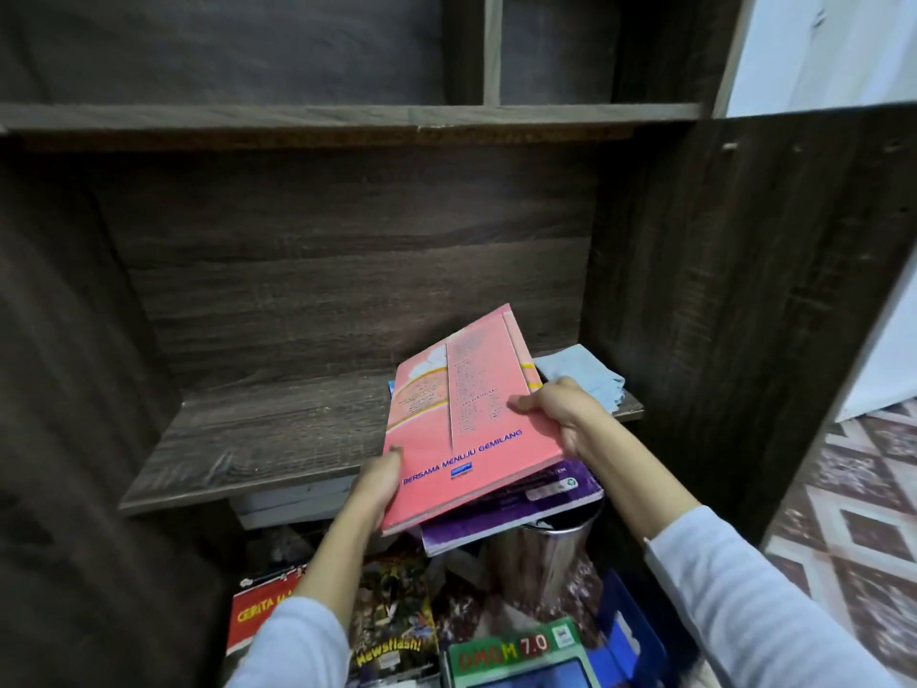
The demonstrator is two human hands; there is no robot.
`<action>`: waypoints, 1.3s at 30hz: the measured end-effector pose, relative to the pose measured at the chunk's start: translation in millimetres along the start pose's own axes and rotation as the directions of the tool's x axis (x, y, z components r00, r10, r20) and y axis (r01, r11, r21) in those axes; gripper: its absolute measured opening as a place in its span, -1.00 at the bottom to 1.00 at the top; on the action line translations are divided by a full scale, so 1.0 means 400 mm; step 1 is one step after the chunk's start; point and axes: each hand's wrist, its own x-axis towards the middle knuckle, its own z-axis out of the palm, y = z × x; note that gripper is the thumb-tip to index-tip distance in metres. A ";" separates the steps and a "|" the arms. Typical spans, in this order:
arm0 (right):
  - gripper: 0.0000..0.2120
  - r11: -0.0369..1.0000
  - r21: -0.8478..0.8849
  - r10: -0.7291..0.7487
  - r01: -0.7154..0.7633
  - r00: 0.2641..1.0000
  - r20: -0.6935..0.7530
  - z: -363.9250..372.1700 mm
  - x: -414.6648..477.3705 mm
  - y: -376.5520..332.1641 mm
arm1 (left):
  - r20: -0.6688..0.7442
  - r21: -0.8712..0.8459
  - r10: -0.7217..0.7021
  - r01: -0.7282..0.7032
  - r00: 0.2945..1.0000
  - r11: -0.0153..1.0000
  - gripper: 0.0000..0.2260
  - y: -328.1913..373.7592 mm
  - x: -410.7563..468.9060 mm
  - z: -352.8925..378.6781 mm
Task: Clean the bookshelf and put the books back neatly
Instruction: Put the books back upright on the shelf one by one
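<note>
Dark wood shelf spans the frame, bare board at 9 o'clock from the books. Left hand grasps the pink book at its lower-left corner, thumb on the cover. Pink book is tilted, back cover up, text "BERSAMA MENUJU GEMILANG" readable, sitting at centre over the shelf's front edge. Purple book lies directly under it, sticking out at 5 o'clock; cannot tell which hand carries it. Right hand grips the pink book's right edge, thumb on top, fingers underneath. Blue cloth lies on the shelf at 1 o'clock from the right hand, just behind it. Below the shelf at 6 o'clock: red book, Newsflash magazine, green box marked 7.0, metal bin under the purple book. Patterned floor at 4 o'clock
</note>
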 end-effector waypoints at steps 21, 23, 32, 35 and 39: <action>-0.71 0.692 -0.178 -0.713 0.700 0.701 -0.018 0.430 -0.392 0.012 | -0.331 0.111 0.608 -0.610 0.722 0.785 -0.24 0.524 -0.476 -0.436; -0.73 0.647 -0.169 -0.755 0.744 0.656 0.000 0.486 -0.408 0.040 | -0.355 0.174 0.645 -0.631 0.676 0.756 -0.20 0.522 -0.503 -0.477; -0.78 0.463 -0.155 -0.878 0.873 0.475 0.050 0.720 -0.362 0.157 | -0.398 0.496 0.770 -0.589 0.498 0.638 -0.25 0.412 -0.538 -0.604; -0.69 0.491 -0.172 -0.846 0.854 0.514 0.142 0.762 -0.316 0.178 | -0.337 0.542 0.799 -0.592 0.498 0.597 -0.22 0.371 -0.515 -0.632; -0.55 0.526 -0.249 -0.731 0.814 0.581 0.358 0.799 -0.258 0.185 | -0.320 0.575 0.830 -0.603 0.457 0.553 -0.23 0.317 -0.478 -0.652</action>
